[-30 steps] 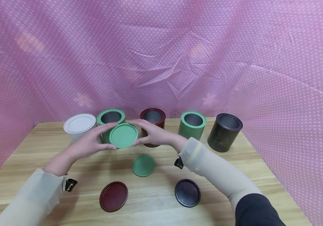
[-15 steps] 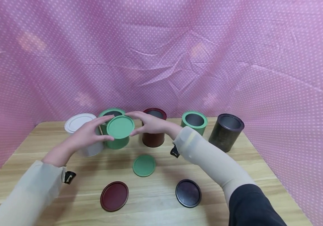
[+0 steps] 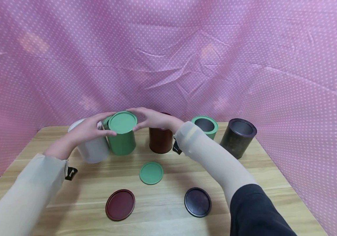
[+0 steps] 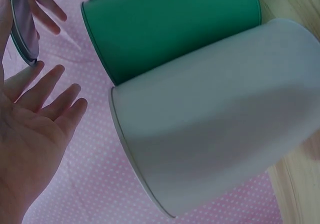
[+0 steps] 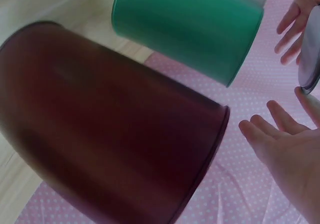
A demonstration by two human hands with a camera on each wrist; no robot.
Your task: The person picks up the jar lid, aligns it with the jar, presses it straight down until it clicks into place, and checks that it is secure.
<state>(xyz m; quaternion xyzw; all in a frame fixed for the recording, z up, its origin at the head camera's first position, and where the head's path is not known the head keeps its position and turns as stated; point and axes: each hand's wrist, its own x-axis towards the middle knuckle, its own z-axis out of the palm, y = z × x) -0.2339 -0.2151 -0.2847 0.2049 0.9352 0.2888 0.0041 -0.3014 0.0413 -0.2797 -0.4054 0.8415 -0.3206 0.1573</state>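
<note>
A round green lid (image 3: 122, 122) is held level by both hands above the left green can (image 3: 122, 144). The left hand (image 3: 87, 131) has its thumb and index finger at the lid's left edge, while the right hand (image 3: 155, 118) pinches the opposite edge. Both wrist views show a gap between the lid (image 4: 26, 23) and the green can (image 4: 170, 26); the other fingers are spread. Left of that can, partly behind the left hand, stands a white can (image 3: 94, 150). Under the right wrist is a dark red can (image 3: 160, 141), its top mostly hidden.
Farther right stand a second green can (image 3: 212, 133), open, and a black can (image 3: 235, 141), also open. On the wooden table (image 3: 156, 223) in front lie another green lid (image 3: 151, 173), a dark red lid (image 3: 120, 205) and a black lid (image 3: 197, 202). Pink dotted cloth (image 3: 168, 65) hangs behind.
Both hands have carried the green lid up and slightly left in the head view, from in front of the left green can to over its opening. Cans and other lids stay put.
</note>
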